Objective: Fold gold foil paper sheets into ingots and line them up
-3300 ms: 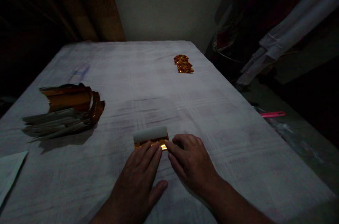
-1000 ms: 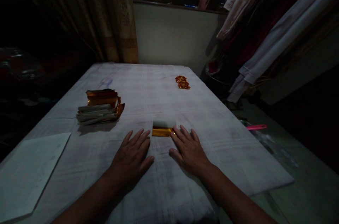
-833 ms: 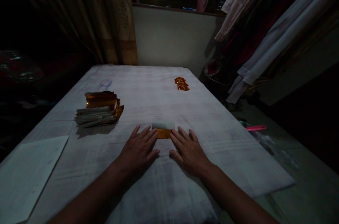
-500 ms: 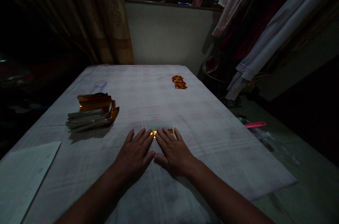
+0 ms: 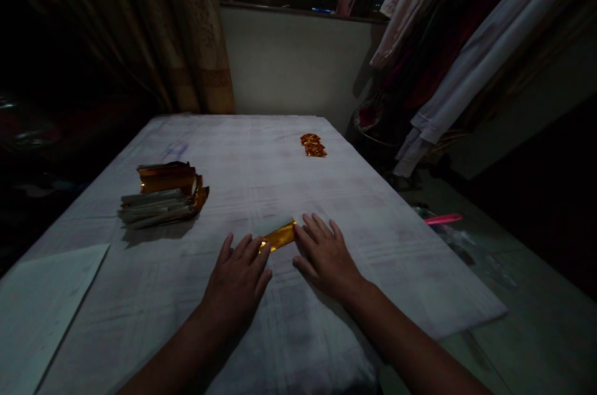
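1. From my end, I have the gold strip on the near part of the table, between the two hands.
2. Half a second ago it lay square to me, its far side pale, with both hands close together over it. Now only gold shows, the strip sits askew, and the hands have parted; I judge that a fold has been pressed down or the strip turned.
3. Its long axis runs on a slant: the left end points back towards me, the right end away.
4. My left hand rests flat, fingertips on the strip's left end. That grip is unclenched, only pressing.
5. My right hand is spread loosely, grasping nothing; a fingertip is at the right end, though I cannot tell whether it presses.
6. Farther out, I see the paper stack to the left, the white sheet nearer, and a crinkled gold bundle towards the far right.
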The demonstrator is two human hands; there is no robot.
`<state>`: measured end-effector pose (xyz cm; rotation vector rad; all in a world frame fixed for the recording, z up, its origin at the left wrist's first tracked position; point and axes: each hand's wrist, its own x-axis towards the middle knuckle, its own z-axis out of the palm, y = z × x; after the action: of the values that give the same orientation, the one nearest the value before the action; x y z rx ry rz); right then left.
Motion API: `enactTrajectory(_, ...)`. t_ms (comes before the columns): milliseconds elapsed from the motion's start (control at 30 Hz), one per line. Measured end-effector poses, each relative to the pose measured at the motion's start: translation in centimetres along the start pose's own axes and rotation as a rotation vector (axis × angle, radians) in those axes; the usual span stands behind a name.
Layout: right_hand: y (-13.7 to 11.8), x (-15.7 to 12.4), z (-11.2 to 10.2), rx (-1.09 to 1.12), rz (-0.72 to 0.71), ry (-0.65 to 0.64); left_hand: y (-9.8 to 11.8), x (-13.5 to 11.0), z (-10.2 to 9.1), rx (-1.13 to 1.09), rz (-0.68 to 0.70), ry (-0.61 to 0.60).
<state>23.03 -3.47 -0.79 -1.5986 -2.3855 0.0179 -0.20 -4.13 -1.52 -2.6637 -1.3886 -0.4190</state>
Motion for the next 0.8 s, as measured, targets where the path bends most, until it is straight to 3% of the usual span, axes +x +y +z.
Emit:
enactTrajectory(100,-1.2,0.5,0.2,0.114,-0.119,0.110,0.5,0.6,-1.0,-0.068,-0.015,-0.019)
enactTrajectory(233,-2.2,1.4,0.7,0.232,-0.183,0.053,0.1,1.6,-1.8,-0.099,0.032,0.006)
enactTrajectory(467,-2.3,1.2,0.9,0.316,-0.144,0.044,-0.9,2.2,-1.2,-0.068,0.137,0.121)
enactTrajectory(800,-3.4,2.0,1.1,0.251,0.023,-0.002,-2.3,1.7,-0.7,-0.377,-0.049,0.051)
